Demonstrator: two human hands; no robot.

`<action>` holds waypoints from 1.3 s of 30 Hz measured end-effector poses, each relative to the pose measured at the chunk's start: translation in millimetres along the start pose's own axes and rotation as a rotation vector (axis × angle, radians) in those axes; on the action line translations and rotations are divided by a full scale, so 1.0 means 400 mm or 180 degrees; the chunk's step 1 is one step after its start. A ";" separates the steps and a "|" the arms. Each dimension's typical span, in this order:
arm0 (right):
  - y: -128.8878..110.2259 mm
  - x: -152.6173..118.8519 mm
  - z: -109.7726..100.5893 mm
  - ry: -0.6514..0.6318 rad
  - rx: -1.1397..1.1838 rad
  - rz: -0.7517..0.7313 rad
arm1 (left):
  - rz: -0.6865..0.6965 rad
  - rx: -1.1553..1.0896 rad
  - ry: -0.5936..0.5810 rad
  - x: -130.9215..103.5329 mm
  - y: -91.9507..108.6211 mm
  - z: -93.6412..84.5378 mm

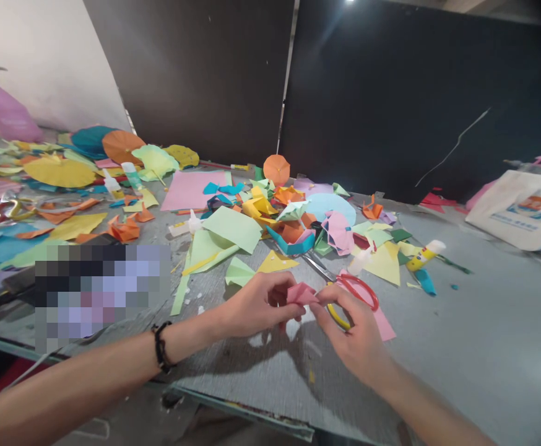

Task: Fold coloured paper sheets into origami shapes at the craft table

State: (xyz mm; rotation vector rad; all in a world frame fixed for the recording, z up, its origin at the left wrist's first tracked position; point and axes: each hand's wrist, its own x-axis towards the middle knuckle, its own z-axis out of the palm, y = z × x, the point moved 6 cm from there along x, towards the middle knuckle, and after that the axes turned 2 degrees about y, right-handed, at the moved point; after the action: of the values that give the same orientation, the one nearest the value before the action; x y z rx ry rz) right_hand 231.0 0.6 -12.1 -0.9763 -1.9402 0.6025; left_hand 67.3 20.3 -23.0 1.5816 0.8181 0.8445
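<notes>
A small folded piece of pink paper point(301, 293) is held up above the table between my two hands. My left hand point(264, 301) pinches its left side between thumb and fingers. At its right corner, the thumb and forefinger of my right hand point(350, 323) grip it. Scissors point(354, 291) with red and yellow handles lie just behind my right hand, partly hidden by it. Under them lies a flat pink sheet point(382, 322). Behind my left hand are a yellow paper piece point(277, 262) and a pale green one point(239, 272).
Folded coloured papers heap up at the back middle, with a lilac folded shape point(338, 232). A yellow glue stick point(426, 255) lies to the right, a white bag point(521, 210) farther right. More scissors point(8, 209) lie far left. Dark panels point(391, 93) stand behind.
</notes>
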 end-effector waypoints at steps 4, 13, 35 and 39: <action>0.011 0.006 -0.003 0.0014 -0.0143 0.0205 | -0.0004 -0.0125 0.0189 0.002 -0.002 -0.015; 0.021 0.005 0.011 -0.0257 -0.0149 0.0405 | 0.0216 -0.0181 0.0545 0.011 -0.011 -0.040; 0.040 -0.001 0.028 -0.0317 0.1074 0.0818 | 0.0107 0.0106 0.0378 0.005 -0.017 -0.025; 0.035 0.004 0.019 -0.0163 0.1156 0.0782 | 0.0574 0.0653 0.0914 0.001 -0.002 -0.048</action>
State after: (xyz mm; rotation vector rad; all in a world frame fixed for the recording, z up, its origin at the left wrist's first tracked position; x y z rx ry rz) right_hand 229.6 9.9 -25.2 -0.9761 -1.6845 1.0873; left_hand 51.0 30.2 -21.3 1.7572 1.0017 1.1676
